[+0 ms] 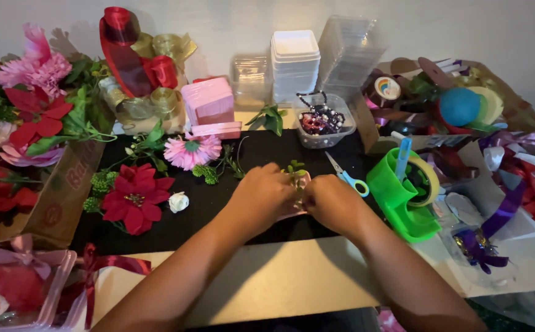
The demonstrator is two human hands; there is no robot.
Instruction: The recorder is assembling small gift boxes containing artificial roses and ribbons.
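Note:
My left hand (260, 195) and my right hand (335, 203) meet over a black cloth (218, 209) on the table. Together they pinch a small pink piece with a green sprig (296, 170) sticking up between the fingers; most of it is hidden under my hands. A red fabric flower (133, 197) and a tiny white rosebud (178, 201) lie to the left. A pink daisy-like flower (192, 150) lies behind them. Blue-handled scissors (347, 176) lie just right of my hands.
A green tape dispenser (402, 197) stands at right. A clear tub of beads (322, 123), stacked white and clear containers (295, 64), pink box (209, 101) and ribbon spools (138, 58) line the back. Artificial flowers (27, 117) fill the left; purple and red ribbons (513, 178) fill the right.

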